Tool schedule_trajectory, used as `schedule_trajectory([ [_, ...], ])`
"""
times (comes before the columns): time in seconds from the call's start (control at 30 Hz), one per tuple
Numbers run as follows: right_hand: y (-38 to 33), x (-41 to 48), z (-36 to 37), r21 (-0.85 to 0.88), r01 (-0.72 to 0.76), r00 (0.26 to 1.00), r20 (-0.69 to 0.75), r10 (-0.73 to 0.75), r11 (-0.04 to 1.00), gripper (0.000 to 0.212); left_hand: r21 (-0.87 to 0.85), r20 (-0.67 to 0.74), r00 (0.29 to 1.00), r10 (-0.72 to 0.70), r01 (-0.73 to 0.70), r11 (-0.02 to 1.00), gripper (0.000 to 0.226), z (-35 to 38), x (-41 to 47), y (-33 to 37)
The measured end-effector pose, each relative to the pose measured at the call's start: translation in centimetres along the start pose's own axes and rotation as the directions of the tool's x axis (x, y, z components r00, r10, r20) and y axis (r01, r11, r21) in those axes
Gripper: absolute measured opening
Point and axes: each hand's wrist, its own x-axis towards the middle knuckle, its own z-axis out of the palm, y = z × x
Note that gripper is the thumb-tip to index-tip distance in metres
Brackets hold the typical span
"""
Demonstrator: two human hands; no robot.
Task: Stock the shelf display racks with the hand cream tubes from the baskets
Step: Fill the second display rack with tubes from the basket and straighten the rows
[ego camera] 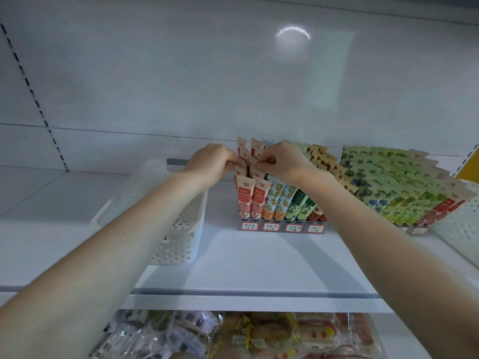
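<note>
Left hand (212, 161) and right hand (282, 161) both pinch the tops of pink tubes (245, 198) standing in the left columns of the rack (281, 227), far on the shelf (259, 268). White basket (178, 244) just left of it; second rack (417, 230) to the right.

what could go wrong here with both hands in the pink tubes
1. The left hand and right hand both pinch tops among the tightly packed pink tubes; a tug might tip neighbours forward, out of the rack.
2. The right wrist lies over the orange tubes and the rows beside them, so pulling back could knock those askew.
</note>
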Motion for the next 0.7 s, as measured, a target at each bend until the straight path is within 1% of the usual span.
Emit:
schedule_trajectory([
  [0.1, -0.1, 0.3, 0.3, -0.038, 0.009, 0.999, 0.041, -0.007, 0.999, 0.019, -0.025, -0.002, 1.000, 0.003, -0.003, 1.000, 0.017, 0.1, 0.2, 0.0],
  [0.27, -0.3, 0.6, 0.1, -0.059, 0.018, 0.998, 0.063, -0.014, 0.998, 0.019, -0.084, -0.035, 0.999, 0.005, -0.008, 0.996, 0.017, 0.1, 0.5, 0.4],
  [0.43, -0.1, 0.8, 0.2, -0.120, 0.030, 0.998, 0.051, -0.024, 0.992, 0.023, -0.111, -0.046, 0.999, 0.026, -0.031, 0.993, 0.020, 0.0, 0.9, 1.5],
  [0.7, 0.5, 0.9, 0.9, -0.175, 0.024, 0.999, 0.025, -0.020, 0.984, 0.028, -0.085, -0.049, 0.998, 0.029, -0.033, 0.996, 0.020, 0.5, 1.1, 1.3],
])
